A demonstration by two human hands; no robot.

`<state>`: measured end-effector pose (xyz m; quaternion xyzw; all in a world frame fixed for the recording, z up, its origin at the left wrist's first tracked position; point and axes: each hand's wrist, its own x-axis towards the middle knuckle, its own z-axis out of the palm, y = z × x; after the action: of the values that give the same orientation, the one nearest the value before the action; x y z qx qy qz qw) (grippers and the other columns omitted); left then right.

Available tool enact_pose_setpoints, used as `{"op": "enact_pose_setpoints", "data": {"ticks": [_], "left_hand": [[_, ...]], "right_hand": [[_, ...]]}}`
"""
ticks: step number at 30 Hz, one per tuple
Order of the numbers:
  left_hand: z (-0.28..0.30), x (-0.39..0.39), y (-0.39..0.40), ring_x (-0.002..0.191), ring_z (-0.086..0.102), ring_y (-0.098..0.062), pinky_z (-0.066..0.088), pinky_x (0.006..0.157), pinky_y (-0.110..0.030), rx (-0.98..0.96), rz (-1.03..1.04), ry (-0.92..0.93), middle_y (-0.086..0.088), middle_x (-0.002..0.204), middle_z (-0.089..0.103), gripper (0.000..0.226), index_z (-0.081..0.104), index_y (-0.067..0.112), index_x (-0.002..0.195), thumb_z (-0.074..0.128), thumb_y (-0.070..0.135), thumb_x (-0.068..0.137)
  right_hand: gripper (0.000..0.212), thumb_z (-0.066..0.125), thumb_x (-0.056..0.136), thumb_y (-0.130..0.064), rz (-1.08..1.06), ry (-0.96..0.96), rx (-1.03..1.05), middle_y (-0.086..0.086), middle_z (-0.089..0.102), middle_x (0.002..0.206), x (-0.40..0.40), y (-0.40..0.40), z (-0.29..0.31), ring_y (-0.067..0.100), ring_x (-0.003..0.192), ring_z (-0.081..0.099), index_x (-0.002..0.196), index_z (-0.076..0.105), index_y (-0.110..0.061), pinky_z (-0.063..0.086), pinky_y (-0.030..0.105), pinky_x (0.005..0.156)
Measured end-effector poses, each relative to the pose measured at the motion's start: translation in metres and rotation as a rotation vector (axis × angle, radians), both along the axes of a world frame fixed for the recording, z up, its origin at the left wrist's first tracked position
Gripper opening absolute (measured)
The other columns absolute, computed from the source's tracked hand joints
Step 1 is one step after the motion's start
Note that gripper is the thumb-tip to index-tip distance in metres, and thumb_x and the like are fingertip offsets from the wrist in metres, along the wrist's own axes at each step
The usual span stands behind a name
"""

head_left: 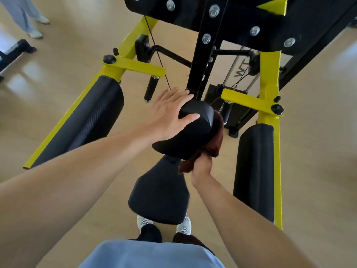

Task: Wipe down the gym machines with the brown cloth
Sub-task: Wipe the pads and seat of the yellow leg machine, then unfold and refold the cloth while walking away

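Note:
A yellow and black gym machine fills the view. Its black back pad point(195, 130) stands in the middle, above the black seat pad point(160, 196). My left hand point(170, 115) lies on the top left of the back pad with straight fingers, thumb across the pad's front. My right hand point(201, 168) grips the brown cloth point(214, 140) against the pad's right edge. The cloth runs up along that edge, and part of it is hidden behind the pad.
Two padded yellow arms point(90, 117) point(255, 171) flank the seat on either side. A black handle point(151, 87) hangs at the left, and a cable runs down beside it. The weight stack frame point(237, 74) stands behind. A person's legs point(29, 16) are at far left.

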<state>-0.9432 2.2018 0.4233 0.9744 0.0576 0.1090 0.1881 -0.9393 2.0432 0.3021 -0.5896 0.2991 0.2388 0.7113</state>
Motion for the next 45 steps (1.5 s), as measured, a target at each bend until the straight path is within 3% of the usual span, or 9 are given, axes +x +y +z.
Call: {"op": "enact_pose_setpoints", "data": {"ticks": [4,11,15,24,27,30,34,40,45], "left_hand": [[0.0,0.002,0.001,0.152,0.019,-0.019,0.009,0.124,-0.038,0.029,-0.002,0.007,0.006,0.159,0.036,0.066,0.038,0.026,0.151,0.035,0.064,0.096],[-0.012,-0.013,-0.027,0.147,0.03,-0.018,0.007,0.125,-0.044,-0.092,0.162,-0.218,0.008,0.147,0.051,0.049,0.057,0.024,0.136,0.05,0.05,0.095],[-0.032,-0.038,-0.049,0.153,0.018,-0.028,0.002,0.123,-0.056,-0.173,-0.085,-0.3,-0.004,0.154,0.043,0.037,0.058,0.015,0.131,0.057,0.031,0.098],[0.016,-0.021,-0.17,0.145,0.035,-0.027,0.02,0.12,-0.054,-0.612,-0.288,-0.433,-0.006,0.141,0.054,0.026,0.059,0.007,0.123,0.057,0.013,0.097],[0.042,-0.017,-0.252,0.134,0.047,-0.02,0.035,0.114,-0.043,-0.703,-0.481,-0.406,-0.001,0.13,0.058,0.03,0.058,0.005,0.124,0.057,0.009,0.095],[0.04,-0.026,-0.328,0.12,0.054,-0.009,0.042,0.106,-0.031,-0.682,-0.593,-0.185,0.008,0.122,0.063,0.026,0.061,0.016,0.119,0.059,0.017,0.093],[0.001,-0.034,-0.467,0.116,0.056,-0.012,0.044,0.104,-0.033,-0.64,-0.503,0.404,0.009,0.122,0.062,0.028,0.061,0.027,0.114,0.068,0.03,0.088],[-0.049,-0.052,-0.586,0.14,0.04,-0.031,0.024,0.119,-0.047,-0.417,-0.338,1.14,-0.007,0.152,0.045,0.09,0.04,0.017,0.15,0.058,0.073,0.082],[-0.071,-0.036,-0.652,0.098,0.068,-0.028,0.052,0.099,-0.04,-0.708,-0.421,1.686,-0.012,0.103,0.071,0.059,0.069,0.011,0.096,0.063,0.068,0.082]], "right_hand": [[0.034,0.035,0.109,-0.031,-0.175,0.183,0.311,0.015,0.063,0.133,-0.005,0.005,-0.019,0.035,0.112,0.06,0.13,0.058,-0.018,0.048,0.053,0.101],[0.048,0.05,0.096,-0.025,-0.037,0.176,0.533,0.033,0.049,0.145,-0.029,-0.013,-0.061,0.054,0.122,0.053,0.142,0.052,-0.01,0.055,0.051,0.072],[0.009,0.058,0.097,-0.017,-0.077,0.107,0.682,0.017,0.048,0.093,-0.074,-0.054,-0.069,0.031,0.081,0.053,0.102,0.054,-0.012,0.053,0.044,0.065],[0.048,0.056,0.099,-0.019,-0.347,0.256,0.454,0.02,0.061,0.108,-0.173,-0.18,-0.125,0.036,0.1,0.056,0.144,0.052,-0.002,0.039,0.064,0.104],[0.028,0.068,0.089,-0.024,-0.502,0.293,0.426,0.011,0.058,0.108,-0.191,-0.245,-0.134,0.026,0.092,0.052,0.112,0.067,-0.009,0.04,0.048,0.091],[0.025,0.061,0.1,-0.02,-0.508,0.216,0.413,0.013,0.064,0.11,-0.202,-0.307,-0.126,0.028,0.088,0.057,0.123,0.064,-0.012,0.043,0.048,0.071],[0.037,0.038,0.106,-0.023,-0.507,0.214,0.397,0.015,0.065,0.134,-0.214,-0.421,-0.105,0.037,0.105,0.069,0.134,0.062,-0.021,0.058,0.052,0.078],[0.045,0.044,0.103,-0.023,-0.292,-0.021,0.373,0.018,0.062,0.137,-0.22,-0.547,-0.016,0.035,0.119,0.063,0.146,0.053,-0.012,0.053,0.046,0.09],[0.051,0.063,0.087,-0.019,-0.207,-0.104,0.337,0.02,0.065,0.12,-0.222,-0.635,0.038,0.032,0.108,0.062,0.133,0.056,0.002,0.052,0.033,0.088]]}}
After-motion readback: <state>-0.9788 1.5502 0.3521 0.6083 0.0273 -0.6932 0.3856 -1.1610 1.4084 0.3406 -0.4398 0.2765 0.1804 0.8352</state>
